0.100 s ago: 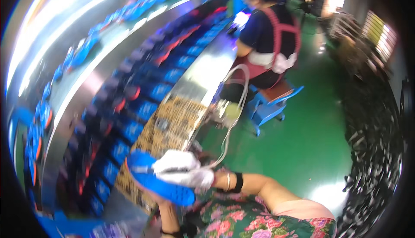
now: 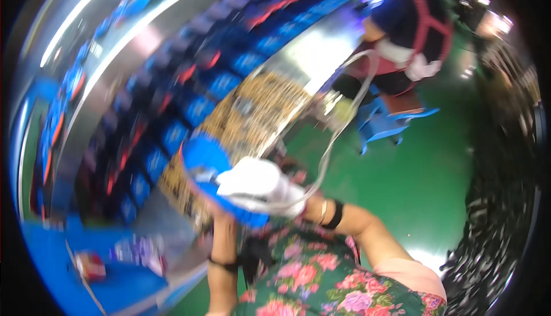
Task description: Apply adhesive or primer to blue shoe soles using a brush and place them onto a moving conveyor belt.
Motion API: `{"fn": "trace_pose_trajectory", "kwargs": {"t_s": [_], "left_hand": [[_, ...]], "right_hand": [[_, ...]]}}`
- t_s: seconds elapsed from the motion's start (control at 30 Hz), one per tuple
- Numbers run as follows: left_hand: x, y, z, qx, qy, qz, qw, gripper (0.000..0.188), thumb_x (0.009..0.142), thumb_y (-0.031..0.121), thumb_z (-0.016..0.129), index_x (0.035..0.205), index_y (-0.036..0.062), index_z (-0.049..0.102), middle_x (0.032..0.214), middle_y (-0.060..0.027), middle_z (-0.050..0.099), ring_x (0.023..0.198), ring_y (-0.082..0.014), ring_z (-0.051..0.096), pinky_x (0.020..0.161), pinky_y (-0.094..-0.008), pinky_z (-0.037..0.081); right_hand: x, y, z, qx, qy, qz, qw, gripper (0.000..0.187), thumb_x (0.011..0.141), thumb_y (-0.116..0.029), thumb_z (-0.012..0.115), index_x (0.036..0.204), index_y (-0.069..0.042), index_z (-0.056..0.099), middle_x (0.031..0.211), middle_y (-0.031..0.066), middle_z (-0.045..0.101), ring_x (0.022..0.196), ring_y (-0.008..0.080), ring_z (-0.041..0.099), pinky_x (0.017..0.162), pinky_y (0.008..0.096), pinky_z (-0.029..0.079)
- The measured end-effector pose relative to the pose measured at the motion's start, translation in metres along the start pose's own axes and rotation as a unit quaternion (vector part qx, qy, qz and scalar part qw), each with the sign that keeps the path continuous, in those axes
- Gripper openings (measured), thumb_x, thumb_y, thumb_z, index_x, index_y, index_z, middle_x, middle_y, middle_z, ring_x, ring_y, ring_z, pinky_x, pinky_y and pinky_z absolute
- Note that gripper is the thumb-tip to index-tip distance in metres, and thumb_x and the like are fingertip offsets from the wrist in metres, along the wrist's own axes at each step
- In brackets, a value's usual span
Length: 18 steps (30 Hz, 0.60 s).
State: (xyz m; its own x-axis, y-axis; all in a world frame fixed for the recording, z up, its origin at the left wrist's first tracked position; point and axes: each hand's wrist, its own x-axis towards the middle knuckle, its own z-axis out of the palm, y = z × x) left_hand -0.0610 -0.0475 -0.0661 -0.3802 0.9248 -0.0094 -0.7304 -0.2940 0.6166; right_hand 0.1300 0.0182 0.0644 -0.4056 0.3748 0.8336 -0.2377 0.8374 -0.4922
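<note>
Just in front of our body, beside the near end of a cardboard strip, we hold a blue insole (image 2: 205,148) with an orange edge, tilted so that its broad face is turned up toward us. Our left hand (image 2: 210,206) is mostly hidden behind it, probably bearing the weight from below, which would leave the upper face free; we cannot tell how those fingers are set. Our right hand (image 2: 258,183), in a white glove, lies over the insole's near side, seemingly to steady it; its fingers look bunched together, but blur keeps us from telling whether they pinch anything. A pale hose (image 2: 330,152) loops up past that glove. The brown printed cardboard strip (image 2: 270,95) covers part of a shiny metal bench (image 2: 315,46), perhaps to protect it. Alongside runs a slanting row of blue pieces (image 2: 222,85) with pale markings, then blurred dark and red items. At lower left, a clear purplish bag (image 2: 138,253) lies on a blue surface (image 2: 46,250). Beyond, a co-worker (image 2: 404,26) sits on a blue stool (image 2: 381,122) on a green floor (image 2: 390,190), with a dark heap (image 2: 493,224) along the right.
</note>
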Motion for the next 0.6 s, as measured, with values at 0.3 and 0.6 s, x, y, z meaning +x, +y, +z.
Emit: {"fn": "trace_pose_trajectory", "kwargs": {"t_s": [0.3, 0.6], "left_hand": [[-0.002, 0.011, 0.049, 0.004, 0.072, 0.031, 0.997, 0.092, 0.092, 0.081, 0.035, 0.153, 0.0118, 0.033, 0.144, -0.0118, 0.051, 0.122, -0.0315, 0.057, 0.104, -0.0489, 0.049], [-0.002, 0.017, 0.02, -0.071, 0.087, -0.023, 0.993, 0.102, 0.081, 0.093, 0.035, 0.132, 0.0051, 0.046, 0.101, -0.0208, 0.066, 0.088, -0.0333, 0.069, 0.074, -0.0471, 0.061]], "right_hand": [[-0.01, 0.02, 0.017, 0.042, -0.007, 0.083, 0.996, 0.021, 0.075, -0.003, 0.082, 0.095, -0.006, 0.077, 0.095, 0.0098, 0.076, 0.082, 0.024, 0.071, 0.075, 0.0344, 0.056], [-0.026, 0.009, 0.027, 0.181, 0.03, 0.293, 0.938, 0.02, 0.077, -0.002, 0.081, 0.096, -0.004, 0.077, 0.097, 0.0082, 0.075, 0.084, 0.0208, 0.071, 0.078, 0.034, 0.058]]}}
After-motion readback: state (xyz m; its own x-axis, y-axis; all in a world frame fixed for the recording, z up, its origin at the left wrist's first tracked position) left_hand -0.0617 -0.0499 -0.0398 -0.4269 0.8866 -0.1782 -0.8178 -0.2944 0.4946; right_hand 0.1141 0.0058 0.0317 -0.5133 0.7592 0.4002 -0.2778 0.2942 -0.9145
